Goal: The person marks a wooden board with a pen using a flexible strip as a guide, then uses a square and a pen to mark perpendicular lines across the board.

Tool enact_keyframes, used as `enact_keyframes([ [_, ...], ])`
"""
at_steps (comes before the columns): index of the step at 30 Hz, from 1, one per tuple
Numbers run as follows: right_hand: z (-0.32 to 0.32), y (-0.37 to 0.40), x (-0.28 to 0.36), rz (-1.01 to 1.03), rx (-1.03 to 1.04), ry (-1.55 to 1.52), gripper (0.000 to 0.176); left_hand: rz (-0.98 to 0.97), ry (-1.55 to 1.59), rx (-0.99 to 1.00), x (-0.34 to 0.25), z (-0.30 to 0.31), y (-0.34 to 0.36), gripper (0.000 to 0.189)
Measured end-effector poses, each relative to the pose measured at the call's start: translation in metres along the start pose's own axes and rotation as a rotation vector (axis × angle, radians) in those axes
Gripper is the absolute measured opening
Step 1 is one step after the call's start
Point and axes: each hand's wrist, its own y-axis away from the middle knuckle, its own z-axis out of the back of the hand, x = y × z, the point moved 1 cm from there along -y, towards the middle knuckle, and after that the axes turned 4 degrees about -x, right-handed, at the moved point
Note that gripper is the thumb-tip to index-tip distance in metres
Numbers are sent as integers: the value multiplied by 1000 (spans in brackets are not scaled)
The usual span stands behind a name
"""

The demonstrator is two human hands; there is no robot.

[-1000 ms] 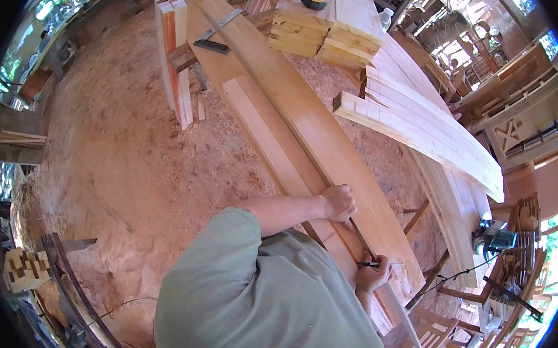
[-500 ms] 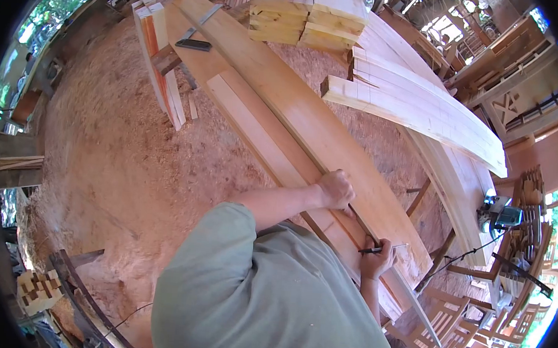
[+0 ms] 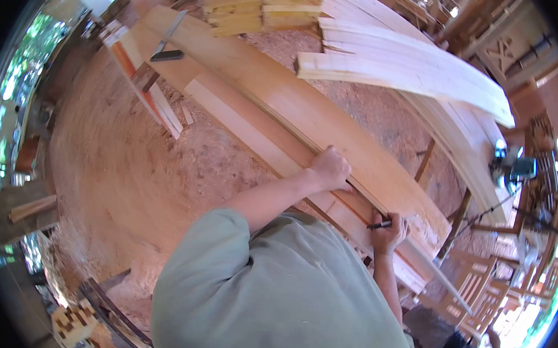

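Note:
A long, wide plank [image 3: 383,162] lies at a slant in front of me, with narrower boards [image 3: 231,116] along its near side. A long thin strip [image 3: 437,275] runs lengthwise over them and sticks out past the lower right end. My left hand [image 3: 331,168] is closed in a fist on the strip, pressing it; its fingertips are partly hidden. Farther down the strip, my right hand [image 3: 388,232] pinches a dark pen [image 3: 379,225] close to the plank's edge. A try square [image 3: 167,55] with a dark stock rests at the far end of the plank.
Stacked thick timbers [image 3: 261,11] stand at the back, and long pale boards [image 3: 409,70] lie to the right with a power tool [image 3: 522,168] on them. A trestle [image 3: 143,77] supports the far end. Chair frames [image 3: 472,284] stand at lower right; shavings cover the floor.
My view has turned, so the timbers and square appear farther left. My left hand still presses the strip, and my right hand keeps the pen beside it.

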Motion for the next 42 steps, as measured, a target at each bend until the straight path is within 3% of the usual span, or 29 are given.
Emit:
enact_keyframes([
  [7, 5, -3, 9, 33, -32, -33, 27, 184, 37, 151, -9, 22, 2, 59],
  [8, 7, -3, 11, -12, -44, -5, 27, 135, 46, 172, -11, 21, 3, 59],
  [11, 10, -6, 15, -29, -33, -4, 27, 124, 48, 105, -6, 17, 5, 60],
  [13, 10, -4, 12, -14, 10, -20, 28, 73, 49, -123, -2, 4, 11, 66],
  [15, 15, -7, 17, -13, -21, -39, 30, 20, 7, -213, 1, 1, 10, 67],
  [16, 11, -5, 14, -16, -31, -52, 30, -47, 34, -197, 1, -1, 10, 67],
  [18, 10, 0, 10, -68, -69, -32, 30, 52, -25, -156, 3, -2, 10, 63],
  [22, 9, -2, 15, -55, -62, -79, 31, -42, -102, -200, 7, -2, 7, 66],
  [25, 7, 3, 12, -75, 7, -94, 30, 11, -86, -172, 4, -2, 9, 70],
  [27, 11, 5, 10, 1, -153, -236, 26, 31, -140, -198, 5, 1, 10, 73],
  [29, 24, 12, 4, 7, -162, -197, 26, 34, -122, -222, 8, -2, 13, 73],
  [31, 36, 18, -14, -87, -335, -95, 26, 42, -110, -277, 10, -1, 8, 73],
  [35, 81, 46, -73, -159, -413, -75, 24, 90, -136, -214, 16, -1, 10, 75],
  [37, 109, 60, -104, -313, -559, -173, 15, 102, -212, -184, 23, -7, 13, 74],
  [38, 115, 73, -130, -442, -611, -229, 15, 76, -132, -292, 32, -18, 11, 70],
  [39, 121, 87, -155, -572, -659, -284, 16, 46, -52, -401, 37, -21, 10, 68],
  [41, 143, 103, -181, -774, -863, -589, 21, 72, -83, -414, 32, -16, 10, 63],
  [42, 155, 115, -199, -878, -868, -645, 26, 81, -93, -416, 28, -16, 7, 59],
])
